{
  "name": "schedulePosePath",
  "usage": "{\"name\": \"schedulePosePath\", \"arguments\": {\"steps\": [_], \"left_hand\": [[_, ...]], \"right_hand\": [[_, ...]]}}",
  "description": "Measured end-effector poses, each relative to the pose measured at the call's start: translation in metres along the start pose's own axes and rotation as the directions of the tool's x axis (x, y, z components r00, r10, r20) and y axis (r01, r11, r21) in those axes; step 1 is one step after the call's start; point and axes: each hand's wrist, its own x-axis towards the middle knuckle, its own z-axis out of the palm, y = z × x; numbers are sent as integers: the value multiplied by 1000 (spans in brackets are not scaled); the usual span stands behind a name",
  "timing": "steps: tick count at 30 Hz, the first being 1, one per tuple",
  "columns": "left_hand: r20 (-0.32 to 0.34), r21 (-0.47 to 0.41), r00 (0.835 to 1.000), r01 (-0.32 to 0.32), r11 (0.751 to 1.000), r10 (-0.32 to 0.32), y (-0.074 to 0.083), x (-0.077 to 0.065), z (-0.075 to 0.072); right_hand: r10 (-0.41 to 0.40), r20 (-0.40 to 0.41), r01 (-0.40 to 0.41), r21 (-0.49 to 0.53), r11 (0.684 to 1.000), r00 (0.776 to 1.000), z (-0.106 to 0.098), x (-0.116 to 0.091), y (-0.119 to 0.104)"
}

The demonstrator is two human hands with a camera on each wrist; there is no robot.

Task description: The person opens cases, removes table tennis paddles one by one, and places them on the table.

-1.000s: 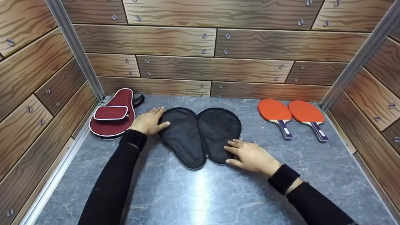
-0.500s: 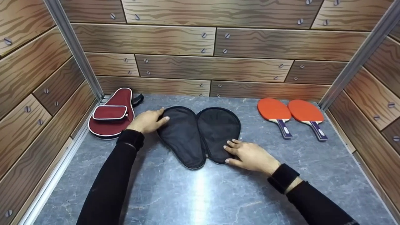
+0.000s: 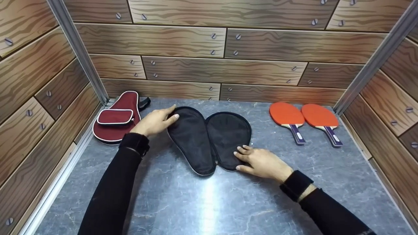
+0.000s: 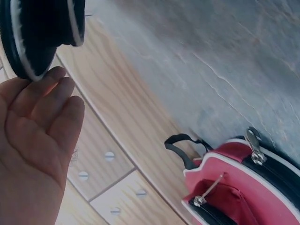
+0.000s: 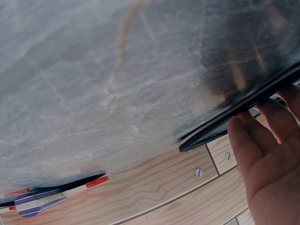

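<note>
An unzipped paddle case (image 3: 192, 140) lies spread in two halves, black lining up, in the middle of the head view. My left hand (image 3: 155, 120) pinches the outer edge of its left half, thumb on top, and that half is raised a little. White piping shows on the case's edge (image 4: 21, 42) by the fingers in the left wrist view. Over the lower right of the other half, my right hand (image 3: 263, 163) rests with fingers extended on the lining. The right wrist view shows those fingers (image 5: 243, 136) at the case's zipper edge.
A red paddle case (image 3: 116, 130) with white piping and a front pocket lies at the back left, close to my left hand. Two orange-red table tennis paddles (image 3: 287, 114) lie at the back right. Wood-patterned walls (image 3: 261, 49) enclose the grey marbled table (image 3: 169, 202).
My left hand has moved up along the case's left edge and lifted that half slightly. The right hand has stayed in place on the other half.
</note>
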Motion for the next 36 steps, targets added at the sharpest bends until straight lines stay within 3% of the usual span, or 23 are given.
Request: {"name": "schedulePosePath", "arguments": {"steps": [6, 16, 25, 30, 36], "left_hand": [[-41, -147, 999, -38, 988, 32, 5, 3, -3], [-77, -319, 994, -93, 943, 72, 18, 9, 5], [-123, -380, 976, -215, 900, 181, 23, 19, 24], [-101, -414, 974, -226, 882, 202, 27, 27, 39], [-98, -328, 973, -232, 916, 211, 35, 33, 51]], "right_hand": [[-16, 3, 16, -4, 1000, 1000, 1, 1, -2], [-41, 7, 41, -10, 999, 999, 2, 6, -10], [-68, -7, 67, -17, 998, 998, 4, 9, -16], [-84, -9, 84, -15, 996, 996, 6, 10, -20], [-110, -25, 110, -23, 994, 994, 6, 11, -21]]}}
